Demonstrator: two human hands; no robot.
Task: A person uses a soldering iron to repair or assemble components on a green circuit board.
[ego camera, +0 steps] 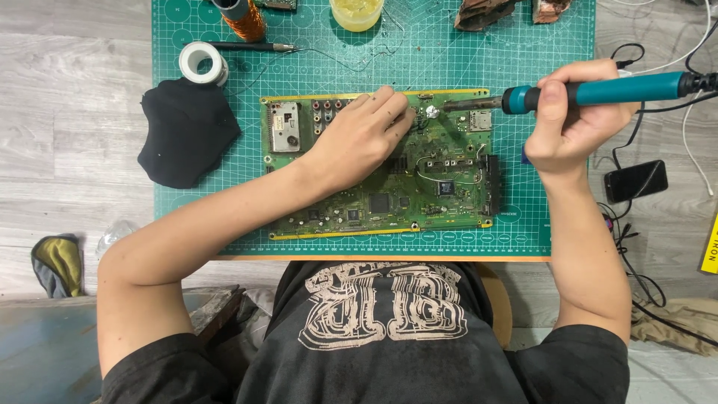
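A green circuit board point(419, 198) lies on a green cutting mat point(441, 56). My left hand point(357, 138) rests on the board's upper middle, its fingers curled near a shiny round part point(431, 113); whether it pinches a thin wire there is unclear. My right hand point(572, 112) grips a teal-handled soldering iron point(598, 92) held level, its dark tip pointing left and ending just right of the shiny part, over the board's top edge.
A black cloth point(187, 138), a roll of white tape point(203, 62), a copper wire spool point(245, 21), a black pen-like tool point(250, 46) and a yellow cup point(357, 13) sit along the mat's top and left. A dark phone point(636, 180) and cables lie at right.
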